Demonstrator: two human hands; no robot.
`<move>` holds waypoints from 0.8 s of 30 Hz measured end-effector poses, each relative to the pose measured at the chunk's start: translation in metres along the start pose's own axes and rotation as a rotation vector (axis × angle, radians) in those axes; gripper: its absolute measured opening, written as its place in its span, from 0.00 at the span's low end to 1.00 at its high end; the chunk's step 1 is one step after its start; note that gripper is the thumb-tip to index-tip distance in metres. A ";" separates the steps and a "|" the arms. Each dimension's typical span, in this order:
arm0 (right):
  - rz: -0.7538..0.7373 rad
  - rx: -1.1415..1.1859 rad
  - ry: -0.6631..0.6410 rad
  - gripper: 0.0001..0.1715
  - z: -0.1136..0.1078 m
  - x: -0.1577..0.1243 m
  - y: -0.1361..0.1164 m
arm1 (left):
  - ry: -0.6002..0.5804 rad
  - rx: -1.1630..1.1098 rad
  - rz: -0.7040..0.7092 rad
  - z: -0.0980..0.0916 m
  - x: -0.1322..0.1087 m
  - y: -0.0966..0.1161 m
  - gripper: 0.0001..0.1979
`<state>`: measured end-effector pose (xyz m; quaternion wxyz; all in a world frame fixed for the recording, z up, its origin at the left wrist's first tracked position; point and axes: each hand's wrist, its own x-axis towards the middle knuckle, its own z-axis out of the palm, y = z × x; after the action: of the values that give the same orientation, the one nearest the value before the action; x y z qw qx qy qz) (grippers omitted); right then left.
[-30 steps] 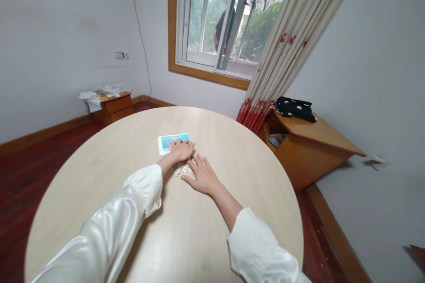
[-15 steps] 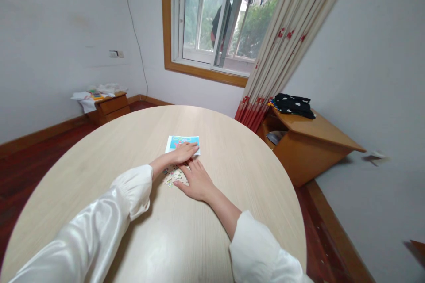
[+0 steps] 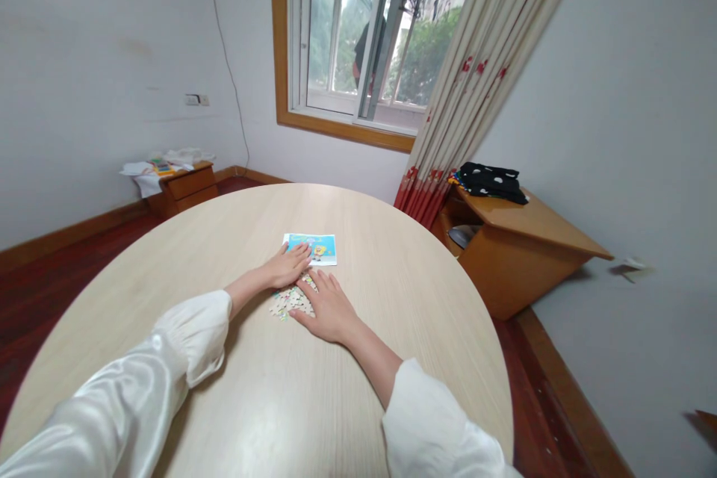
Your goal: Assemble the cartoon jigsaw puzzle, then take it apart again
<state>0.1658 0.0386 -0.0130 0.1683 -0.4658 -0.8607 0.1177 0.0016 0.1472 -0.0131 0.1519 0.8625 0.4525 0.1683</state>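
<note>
A pile of small puzzle pieces (image 3: 291,301) lies on the round pale wooden table (image 3: 269,388). Behind the pile is a blue picture sheet (image 3: 328,248) with a yellow cartoon figure. My left hand (image 3: 288,266) is spread over the sheet's lower left part and the back edge of the pile, hiding some of both. My right hand (image 3: 329,308) rests at the right side of the pile with its fingers apart, the fingertips touching or covering pieces. Neither hand holds anything that shows.
Beyond the table at the right stands a tilted wooden desk (image 3: 538,228) with a black patterned cloth (image 3: 491,181). A small cabinet (image 3: 190,183) with papers is at the back left. A curtain (image 3: 476,82) hangs beside the window.
My left hand has moved left across the sheet, uncovering the yellow figure. My right hand has shifted only slightly left, still beside the pile.
</note>
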 end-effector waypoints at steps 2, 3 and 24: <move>0.000 0.062 0.018 0.40 0.001 0.000 0.003 | 0.101 -0.040 -0.008 -0.007 -0.005 0.000 0.27; 0.005 0.122 0.045 0.40 0.002 0.001 0.005 | 0.167 -0.060 -0.022 -0.011 -0.010 0.000 0.28; 0.091 0.117 0.133 0.30 0.008 0.006 0.011 | 0.034 -0.157 0.072 0.019 -0.070 0.034 0.31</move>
<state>0.1678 0.0488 -0.0228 0.2464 -0.5007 -0.8172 0.1443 -0.0024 0.0683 -0.0265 0.2053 0.8607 0.4089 0.2233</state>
